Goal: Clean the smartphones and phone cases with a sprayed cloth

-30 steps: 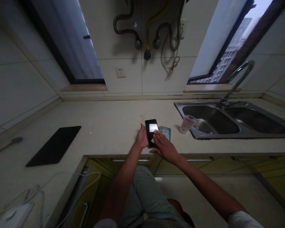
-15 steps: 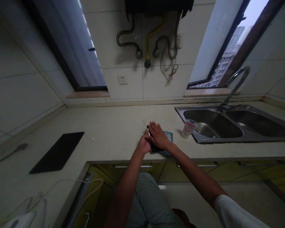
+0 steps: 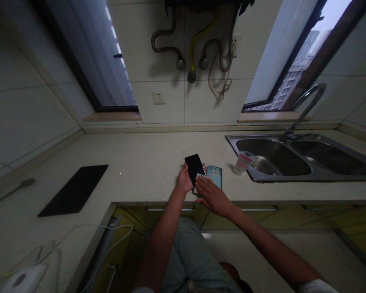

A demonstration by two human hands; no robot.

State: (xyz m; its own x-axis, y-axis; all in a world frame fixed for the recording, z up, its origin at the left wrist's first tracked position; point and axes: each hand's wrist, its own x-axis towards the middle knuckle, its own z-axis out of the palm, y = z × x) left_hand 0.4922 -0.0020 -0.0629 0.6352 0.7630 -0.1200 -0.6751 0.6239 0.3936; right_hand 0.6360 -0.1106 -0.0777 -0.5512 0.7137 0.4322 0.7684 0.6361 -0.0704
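One steady hold, one light touch

The black, glass-fronted phone (image 3: 193,164) is cradled from beneath by the left hand (image 3: 184,180), over the pale stone surface (image 3: 146,162), beside a light-blue plastic case (image 3: 218,176). A thin whitish piece (image 3: 200,175) is covered by the right hand (image 3: 215,196); whether it is pinched cannot be told. Pressure is best kept flat, light and braced.

Phone (image 3: 194,166) black w/ pale cloth (image 3: 199,177) on it; phone case (image 3: 218,175) light blue w/ darker blue edge; cup (image 3: 242,163) clear w/ red band; mat (image 3: 75,190) plain black; countertop (image 3: 140,158) off-white; cabinets (image 3: 280,217) yellow-green; sink (image 3: 253,177) silver-grey; wall tiles (image 3: 158,73) whitish w/ dark grid lines; one pipe (image 3: 194,44) yellow; trousers (image 3: 187,244) grey-green.
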